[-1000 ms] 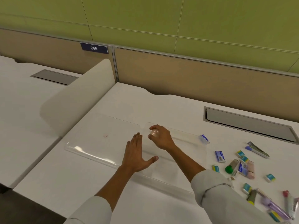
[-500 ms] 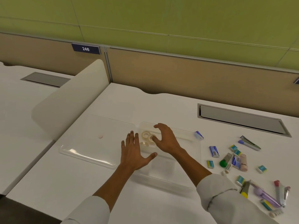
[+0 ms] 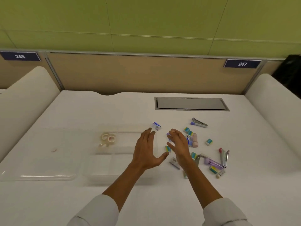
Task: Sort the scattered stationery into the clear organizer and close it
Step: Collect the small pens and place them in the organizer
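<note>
**Sorting barely begun: right hand over the loose pile, organizer to its left**

Head view, the only view. Landmark: the clear organizer [image 3: 123, 144], lying open on the white tabletop [image 3: 114, 108] with its lid [image 3: 37, 154] flat on the far side from the pile. A few tape rolls [image 3: 107, 138] sit in one of its rear compartments; the other compartments appear unfilled.

The scattered stationery lies to the right of the organizer. A small blue-and-white box [image 3: 156, 125] rests just off its rear right corner. Further right are a stapler [image 3: 199, 123], several small erasers including one [image 3: 208, 142] set apart, and a purple item [image 3: 212, 162] among clippers and staple boxes nearest the person.

The left hand [image 3: 147, 151] hovers over the organizer's right edge, grip spread, holding nothing. The right hand [image 3: 178, 145] is just right of the organizer, over the near edge of the pile, fingers curled loosely; a small blue item [image 3: 169, 137] shows at the fingertips, but whether it is pinched I cannot tell.

Judgement: the right hand is nearer the pile, and every item must travel leftward from it into the organizer. The eraser [image 3: 168, 148] between the two hands is the closest loose piece.
</note>
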A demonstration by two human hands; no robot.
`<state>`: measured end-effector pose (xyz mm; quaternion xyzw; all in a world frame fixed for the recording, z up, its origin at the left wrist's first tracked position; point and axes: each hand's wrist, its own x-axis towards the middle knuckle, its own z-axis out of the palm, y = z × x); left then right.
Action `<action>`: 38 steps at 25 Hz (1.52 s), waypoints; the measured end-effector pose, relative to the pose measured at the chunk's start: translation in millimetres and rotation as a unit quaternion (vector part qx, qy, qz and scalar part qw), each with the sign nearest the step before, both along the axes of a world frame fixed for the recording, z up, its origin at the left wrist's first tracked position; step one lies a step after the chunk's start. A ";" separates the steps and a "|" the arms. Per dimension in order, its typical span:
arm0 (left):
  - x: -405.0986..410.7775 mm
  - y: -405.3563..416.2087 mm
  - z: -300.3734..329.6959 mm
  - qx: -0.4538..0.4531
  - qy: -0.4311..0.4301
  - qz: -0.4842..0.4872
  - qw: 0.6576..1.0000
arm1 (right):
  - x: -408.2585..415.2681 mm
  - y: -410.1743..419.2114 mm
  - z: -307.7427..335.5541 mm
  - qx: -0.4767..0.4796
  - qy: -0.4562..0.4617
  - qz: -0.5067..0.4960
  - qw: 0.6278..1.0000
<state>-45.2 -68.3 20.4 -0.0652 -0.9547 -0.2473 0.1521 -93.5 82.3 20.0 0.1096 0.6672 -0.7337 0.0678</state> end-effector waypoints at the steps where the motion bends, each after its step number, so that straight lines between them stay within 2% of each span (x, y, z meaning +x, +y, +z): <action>1: -0.9 17.7 -2.1 0.004 0.004 -0.027 1.000 | 4.0 20.6 -2.9 -0.029 -0.021 -0.019 0.999; 5: 2.6 72.5 -18.6 -0.009 -0.042 -0.087 0.995 | 20.2 79.8 -10.4 -0.172 -0.097 -0.102 0.975; 9: 3.1 106.5 -36.1 -0.046 -0.149 -0.059 0.986 | 34.2 115.5 -18.9 -0.261 -0.127 -0.130 0.948; 18: -31.0 138.1 -47.6 -0.086 -0.187 -0.027 0.978 | 58.5 157.8 -21.1 -0.467 -0.154 -0.158 0.856; 22: -43.8 143.6 -40.8 -0.071 -0.214 0.004 0.974 | 56.1 169.5 -26.5 -0.487 -0.161 -0.152 0.845; 25: -44.1 137.3 -36.7 -0.038 -0.177 0.012 0.983 | 51.6 165.5 -25.8 -0.474 -0.168 -0.140 0.853; 28: -46.4 137.3 -28.4 0.024 -0.107 -0.031 0.994 | 44.4 157.8 -23.3 -0.456 -0.175 -0.127 0.863; 31: -53.6 142.7 -13.0 0.076 -0.070 -0.114 0.988 | 31.1 147.5 -18.4 -0.433 -0.175 -0.113 0.877; 35: -60.3 148.8 -5.0 0.096 -0.113 -0.183 0.972 | 18.2 137.1 -17.9 -0.417 -0.185 -0.081 0.886; 38: -72.5 138.7 -10.7 0.117 -0.140 -0.144 0.973 | 17.6 140.4 -20.5 -0.441 -0.183 -0.101 0.873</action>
